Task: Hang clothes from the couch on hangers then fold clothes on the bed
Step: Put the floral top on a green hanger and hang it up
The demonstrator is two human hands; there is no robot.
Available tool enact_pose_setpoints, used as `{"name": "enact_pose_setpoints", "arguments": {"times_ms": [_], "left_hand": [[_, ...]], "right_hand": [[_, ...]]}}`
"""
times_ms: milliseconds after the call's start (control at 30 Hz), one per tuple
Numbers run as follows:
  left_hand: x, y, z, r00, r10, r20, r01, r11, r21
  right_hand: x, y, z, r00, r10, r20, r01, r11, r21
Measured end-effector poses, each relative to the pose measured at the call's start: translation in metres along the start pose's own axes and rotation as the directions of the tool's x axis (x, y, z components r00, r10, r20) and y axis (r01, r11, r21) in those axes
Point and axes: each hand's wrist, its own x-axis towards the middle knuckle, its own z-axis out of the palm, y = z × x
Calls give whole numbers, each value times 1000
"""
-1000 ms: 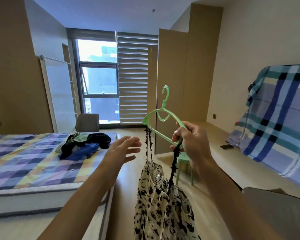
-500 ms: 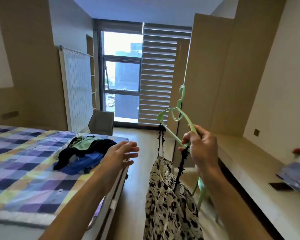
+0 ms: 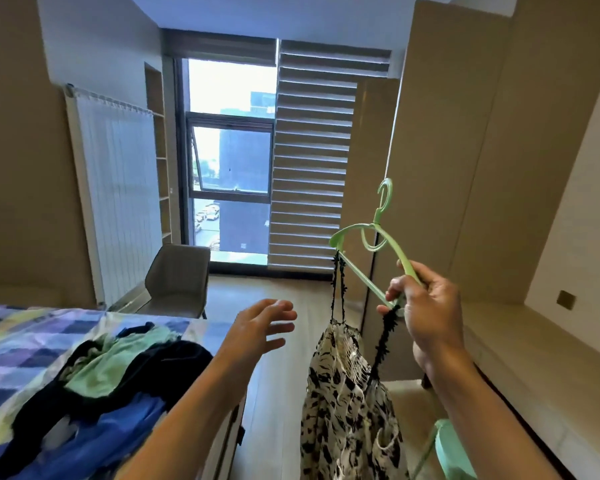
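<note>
The tall tan wardrobe [image 3: 447, 168] fills the view from 12 to 3 o'clock, its doors facing the person; no rail shows. The bed [image 3: 21, 344], under a checked cover, takes up the 8 o'clock corner, and a loose pile of clothes [image 3: 118, 375] in black, green and blue lies on it, not yet folded. At 5 o'clock a black-and-white patterned dress [image 3: 347, 410] hangs free in the air from a green hanger [image 3: 347, 231], one dark strap [image 3: 336, 289] looped over the far end of the bar and the other running up into the grip. The right hand [image 3: 426, 313], at 4 o'clock, is curled tight round the near end of the hanger and seems to pinch that second strap against it. The hanger's long axis points away from this hand toward 10 o'clock, and its hook stands up at 11 o'clock from the knuckles, clear of everything. The left hand [image 3: 260, 327] floats at 9 o'clock from the right hand, well apart from the hanger and the dress, fingers spread and holding nothing. The dress looks properly hung, so the coming move is probably carrying the hook to a rail, likely inside the wardrobe at 1 o'clock. The right hand alone holds the load, leaving the left hand free for a door.
</note>
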Motion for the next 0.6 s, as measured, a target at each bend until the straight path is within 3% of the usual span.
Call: {"name": "enact_pose_setpoints", "arguments": {"times_ms": [367, 600], "left_hand": [[326, -64, 3, 999, 32, 9, -32, 998, 52], [523, -66, 16, 998, 57, -2, -56, 996, 73]], "right_hand": [[275, 169, 103, 999, 40, 14, -40, 999, 27], [453, 246, 168, 996, 87, 4, -87, 996, 12]]}}
